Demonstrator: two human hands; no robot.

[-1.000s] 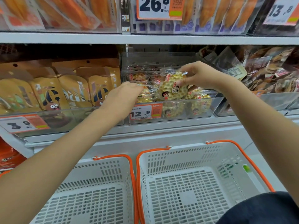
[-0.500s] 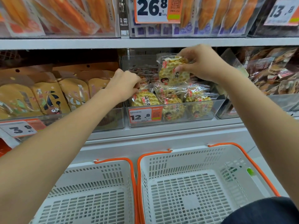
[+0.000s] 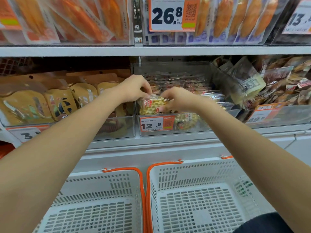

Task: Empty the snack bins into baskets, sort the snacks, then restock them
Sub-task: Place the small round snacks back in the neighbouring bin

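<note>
Having dropped — right hand (image 3: 179,100), onto cracker pkt (image 3: 152,106)

Your left hand (image 3: 134,89) and right hand (image 3: 178,100) cover most of the cracker packet (image 3: 152,105); its label is unreadable. Both baskets (image 3: 193,170) run off the bottom edge. Far-right price tag (image 3: 297,19) cropped, blurred.

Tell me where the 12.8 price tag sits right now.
In the head view the 12.8 price tag sits centre frame on the front wall of the clear snack bin, just below both hands and above the white baskets.
</note>
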